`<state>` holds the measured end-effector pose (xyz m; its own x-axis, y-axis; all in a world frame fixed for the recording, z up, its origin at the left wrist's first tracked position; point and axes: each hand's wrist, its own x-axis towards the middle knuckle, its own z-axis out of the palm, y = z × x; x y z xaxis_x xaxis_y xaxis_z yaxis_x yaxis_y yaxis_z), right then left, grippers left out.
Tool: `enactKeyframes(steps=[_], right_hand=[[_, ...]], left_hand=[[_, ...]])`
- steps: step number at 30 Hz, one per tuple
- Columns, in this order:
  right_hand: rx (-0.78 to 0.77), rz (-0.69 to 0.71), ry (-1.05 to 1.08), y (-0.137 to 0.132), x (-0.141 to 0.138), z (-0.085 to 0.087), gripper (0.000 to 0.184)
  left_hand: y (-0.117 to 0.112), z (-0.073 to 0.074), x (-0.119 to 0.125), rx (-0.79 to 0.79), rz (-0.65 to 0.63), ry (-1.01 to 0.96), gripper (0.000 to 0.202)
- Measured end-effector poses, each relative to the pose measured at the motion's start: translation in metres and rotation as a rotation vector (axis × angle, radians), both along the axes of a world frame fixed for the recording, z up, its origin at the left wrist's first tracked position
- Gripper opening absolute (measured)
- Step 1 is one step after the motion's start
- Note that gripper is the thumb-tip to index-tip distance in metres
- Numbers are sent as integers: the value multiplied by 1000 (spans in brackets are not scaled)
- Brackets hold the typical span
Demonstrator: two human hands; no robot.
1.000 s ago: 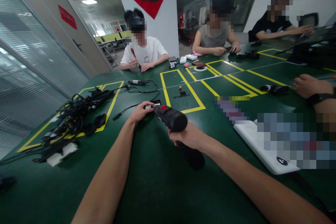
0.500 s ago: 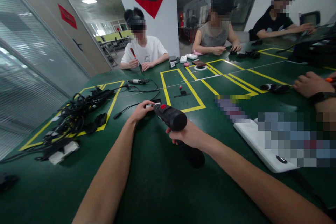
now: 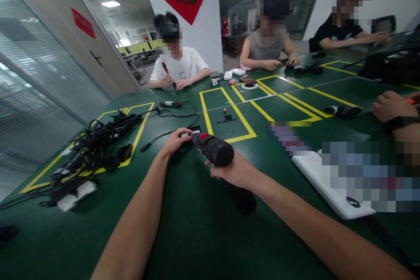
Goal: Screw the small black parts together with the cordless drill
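Note:
A black cordless drill with a red switch on top is in my right hand, fingers wrapped round its grip. Its nose points away from me toward my left hand. That hand is closed at the edge of a small dark piece with a pale label, steadying it on the green table. The drill's body and my fingers cover most of this piece, so where the tip meets it cannot be made out. A thin black cable lies just beyond my left hand.
To the left is a heap of black cables and adapters. Yellow tape marks boxes on the table. A white power-bank-like device lies at right, near a co-worker's hand. Across the table a person holds a screwdriver; others sit farther right.
Both my hands and the drill stay almost in place, and the view shifts slightly. The co-worker's hand at the right edge appears a little farther right.

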<state>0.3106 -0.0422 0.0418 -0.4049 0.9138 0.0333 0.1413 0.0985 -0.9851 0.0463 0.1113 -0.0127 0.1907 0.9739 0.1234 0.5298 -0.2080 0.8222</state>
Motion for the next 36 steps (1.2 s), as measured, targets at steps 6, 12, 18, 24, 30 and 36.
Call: enactKeyframes(steps=[6, 12, 18, 24, 30, 36], right_hand=[[104, -84, -21, 2, 2, -1, 27], [140, -37, 70, 2, 1, -2, 53], [164, -16, 45, 0, -1, 3, 51], [218, -4, 40, -1, 0, 2, 48], [204, 0, 22, -3, -1, 5, 37], [223, 0, 72, -2, -3, 2, 41]], left_hand=[[2, 0, -1, 7, -2, 24, 36], [3, -1, -1, -8, -7, 6, 38], [1, 2, -1, 10, -11, 30, 39], [-2, 5, 0, 10, -11, 41, 37], [-2, 6, 1, -2, -3, 34, 39], [-2, 6, 1, 27, -18, 45, 39]])
